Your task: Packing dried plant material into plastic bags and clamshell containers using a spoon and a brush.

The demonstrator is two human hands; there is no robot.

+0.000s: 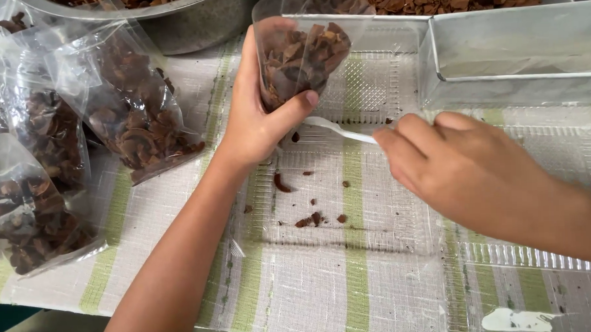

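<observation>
We count two hands [258, 115], one held bag [301, 54], one white spoon [340, 130], three filled bags [133, 116] lying left, one metal bowl [185, 19], one metal tray [514, 53]

Single head-mounted view, looking steeply down from above the person's own forearms onto the tabletop [378, 294], at close range. The camera faces forward and down: the near edge of the tabletop runs along the frame from 6 to 8 o'clock, and the far side lies toward 12 o'clock. The left hand [258, 115] enters from 7 o'clock and sits just left of centre; the right hand [452, 164] enters from 4 o'clock. Toward 12 o'clock the frame cuts off a metal bowl [192, 19]; at 1 to 2 o'clock a metal tray [521, 53] is partly cropped. No second view exists, so no shared region applies.
</observation>
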